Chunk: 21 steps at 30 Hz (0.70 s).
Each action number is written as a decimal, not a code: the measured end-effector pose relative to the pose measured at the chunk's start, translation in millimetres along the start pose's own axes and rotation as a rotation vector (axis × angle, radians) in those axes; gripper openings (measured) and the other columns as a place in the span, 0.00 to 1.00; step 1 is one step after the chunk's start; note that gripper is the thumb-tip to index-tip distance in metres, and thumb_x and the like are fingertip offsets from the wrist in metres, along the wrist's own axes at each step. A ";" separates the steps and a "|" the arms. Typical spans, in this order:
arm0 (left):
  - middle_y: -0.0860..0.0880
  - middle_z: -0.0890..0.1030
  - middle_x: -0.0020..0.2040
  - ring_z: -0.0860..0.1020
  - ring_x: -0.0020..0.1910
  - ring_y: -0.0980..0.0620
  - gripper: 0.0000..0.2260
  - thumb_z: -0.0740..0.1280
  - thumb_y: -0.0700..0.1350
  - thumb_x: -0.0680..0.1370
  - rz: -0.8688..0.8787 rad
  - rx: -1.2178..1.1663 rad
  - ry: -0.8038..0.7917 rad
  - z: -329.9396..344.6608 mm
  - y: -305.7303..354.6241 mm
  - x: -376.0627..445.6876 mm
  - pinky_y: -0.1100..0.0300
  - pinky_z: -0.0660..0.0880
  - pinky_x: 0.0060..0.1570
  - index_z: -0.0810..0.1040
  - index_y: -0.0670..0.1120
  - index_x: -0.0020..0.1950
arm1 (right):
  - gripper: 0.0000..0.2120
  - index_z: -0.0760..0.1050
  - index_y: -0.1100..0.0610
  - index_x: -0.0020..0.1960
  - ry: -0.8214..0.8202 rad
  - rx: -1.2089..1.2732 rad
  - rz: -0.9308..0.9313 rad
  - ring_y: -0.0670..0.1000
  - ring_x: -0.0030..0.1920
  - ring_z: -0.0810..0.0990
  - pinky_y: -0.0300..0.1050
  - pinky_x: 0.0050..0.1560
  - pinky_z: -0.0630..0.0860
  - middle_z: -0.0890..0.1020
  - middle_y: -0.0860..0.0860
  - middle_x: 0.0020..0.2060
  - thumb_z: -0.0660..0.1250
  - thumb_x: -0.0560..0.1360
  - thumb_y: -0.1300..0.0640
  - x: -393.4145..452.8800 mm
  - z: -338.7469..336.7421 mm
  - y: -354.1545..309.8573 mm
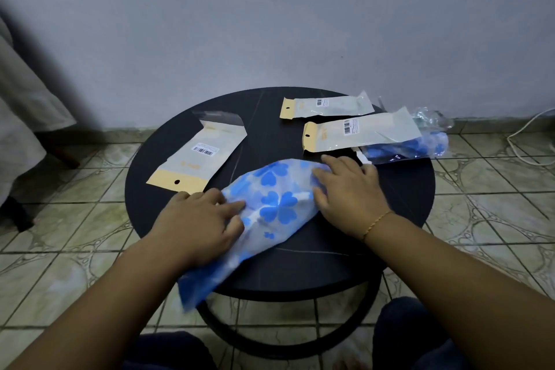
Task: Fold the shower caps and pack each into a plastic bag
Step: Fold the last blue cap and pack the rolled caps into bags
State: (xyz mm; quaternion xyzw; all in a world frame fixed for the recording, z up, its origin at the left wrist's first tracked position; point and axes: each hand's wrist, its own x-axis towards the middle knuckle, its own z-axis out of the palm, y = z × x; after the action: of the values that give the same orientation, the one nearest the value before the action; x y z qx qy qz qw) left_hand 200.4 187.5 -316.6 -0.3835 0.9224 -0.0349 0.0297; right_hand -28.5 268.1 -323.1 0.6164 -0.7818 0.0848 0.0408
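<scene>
A white shower cap (270, 213) with blue clover prints lies folded lengthwise across the round black table (405, 189), its lower end hanging over the front edge. My left hand (198, 219) presses flat on its left side, fingers fairly straight. My right hand (348, 189) presses on its upper right end. Three empty plastic bags with tan header cards lie on the table: one at the left (198, 156), one at the back (327, 106), one at the right (360, 134). A packed blue cap in clear plastic (411, 147) lies at the right edge.
The table stands against a grey wall on a tiled floor (75, 264). A white cable (519, 141) runs along the floor at the right. Light fabric (27, 117) hangs at the far left. My knees (411, 336) are below the table's front edge.
</scene>
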 end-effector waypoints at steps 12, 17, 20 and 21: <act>0.52 0.73 0.60 0.73 0.57 0.54 0.42 0.38 0.78 0.64 -0.125 0.096 -0.063 -8.8 10.6 -9.9 0.58 0.63 0.56 0.67 0.59 0.69 | 0.27 0.56 0.46 0.74 -0.194 0.112 -0.114 0.48 0.73 0.55 0.55 0.62 0.55 0.58 0.46 0.74 0.46 0.78 0.37 15.6 13.3 -46.2; 0.51 0.72 0.61 0.73 0.60 0.52 0.43 0.42 0.78 0.65 -0.182 0.080 0.025 1.4 19.4 10.8 0.55 0.63 0.59 0.68 0.55 0.69 | 0.21 0.60 0.46 0.72 -0.128 0.139 -0.153 0.46 0.73 0.54 0.51 0.62 0.55 0.60 0.44 0.73 0.51 0.80 0.44 19.6 6.7 -37.5; 0.51 0.73 0.58 0.73 0.57 0.51 0.43 0.40 0.78 0.64 -0.220 0.073 0.128 6.2 24.4 22.7 0.55 0.61 0.56 0.70 0.54 0.67 | 0.16 0.75 0.48 0.62 0.070 0.192 -0.280 0.51 0.64 0.70 0.49 0.53 0.62 0.75 0.45 0.61 0.57 0.77 0.51 13.1 3.3 -30.7; 0.51 0.74 0.57 0.74 0.56 0.51 0.44 0.38 0.77 0.63 -0.230 0.069 0.162 8.3 24.7 25.2 0.54 0.61 0.54 0.70 0.54 0.66 | 0.16 0.79 0.50 0.56 0.141 0.204 -0.347 0.53 0.57 0.76 0.48 0.49 0.65 0.80 0.47 0.54 0.57 0.75 0.52 9.4 2.9 -28.0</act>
State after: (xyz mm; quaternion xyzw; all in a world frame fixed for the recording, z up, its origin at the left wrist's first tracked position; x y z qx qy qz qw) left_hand 165.9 186.6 -327.7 -0.4814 0.8700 -0.1006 -0.0358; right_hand -3.5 252.2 -322.1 0.7351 -0.6467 0.1980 0.0470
